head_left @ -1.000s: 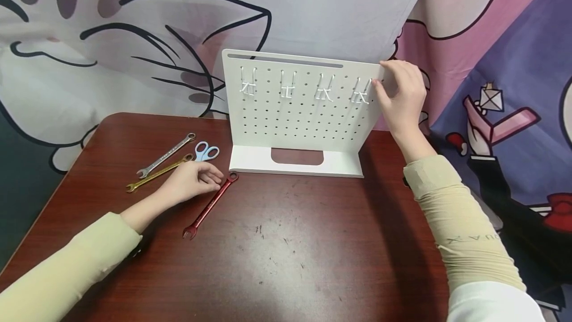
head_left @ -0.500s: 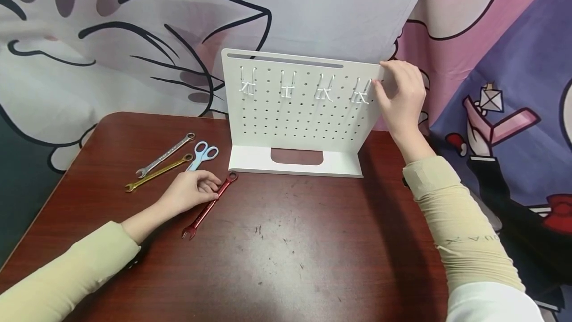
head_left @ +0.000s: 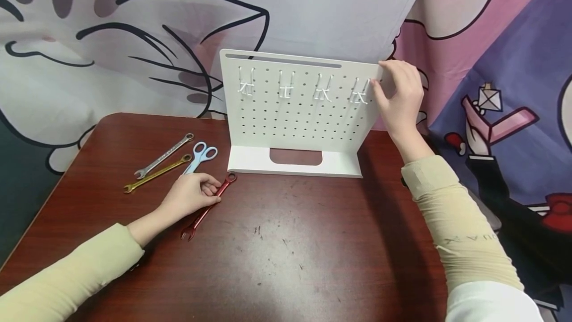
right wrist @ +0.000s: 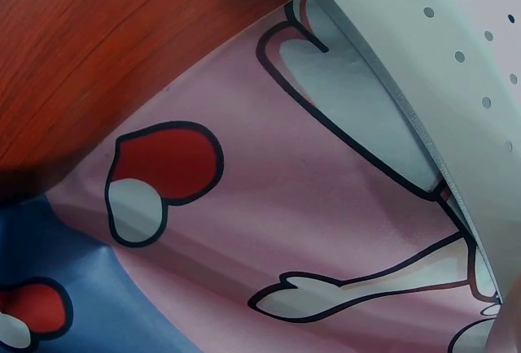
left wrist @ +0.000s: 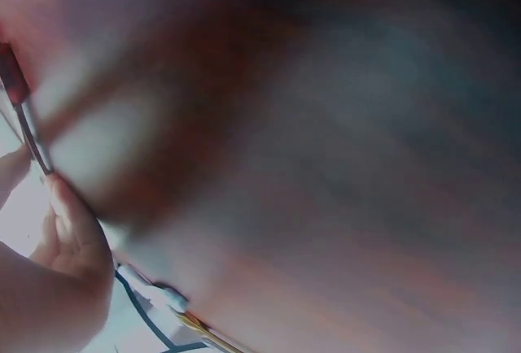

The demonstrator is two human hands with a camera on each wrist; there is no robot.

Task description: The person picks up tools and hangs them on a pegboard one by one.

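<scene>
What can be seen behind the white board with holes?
Patterned cloth shows above the white board, beside it, and through its top slot. The right hand holds its corner. Anything else directly behind the board is covered and cannot be seen.

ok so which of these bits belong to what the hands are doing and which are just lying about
In hand:
red wrench, pinched by the left hand
white pegboard, held by the right hand

Apparently just lying about:
silver wrench
gold wrench
light blue scissors
</scene>
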